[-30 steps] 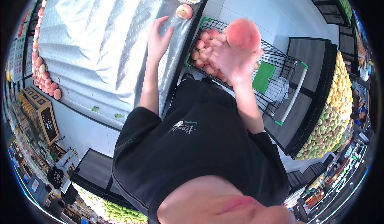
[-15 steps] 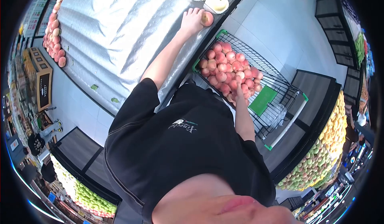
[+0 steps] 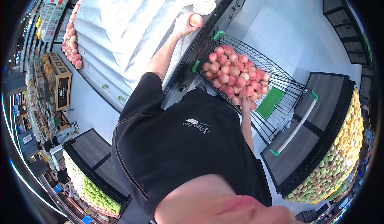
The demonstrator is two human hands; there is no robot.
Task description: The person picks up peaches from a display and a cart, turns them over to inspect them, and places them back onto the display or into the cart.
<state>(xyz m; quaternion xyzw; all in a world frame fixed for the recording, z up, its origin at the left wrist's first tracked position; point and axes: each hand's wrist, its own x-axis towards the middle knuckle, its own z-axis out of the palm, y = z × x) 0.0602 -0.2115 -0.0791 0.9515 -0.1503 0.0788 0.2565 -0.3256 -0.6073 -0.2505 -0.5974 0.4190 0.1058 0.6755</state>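
My left hand (image 3: 183, 25) is closed around a peach (image 3: 196, 20), its stem end facing up, over the silvery padded display surface (image 3: 116, 36). Pale fruits in white foam nets (image 3: 207, 6) lie just beyond it. My right hand (image 3: 245, 102) is at the near edge of a heap of pink peaches (image 3: 225, 70) in a black wire shopping cart (image 3: 298, 89) with green corners. Its fingers are bent around a peach at the edge of the heap, partly hidden.
A row of peaches (image 3: 72, 40) lines the display's far left edge. Stands of green fruit (image 3: 94, 194) and yellow fruit (image 3: 349, 132) flank me at lower left and right. A cardboard box (image 3: 62, 89) stands at left. The cart's handle (image 3: 297, 130) points right.
The whole view has shifted. My left hand has turned and now shows the peach's stem end. My right hand has drawn back from the heap's middle to its near edge, its fingers more bent.
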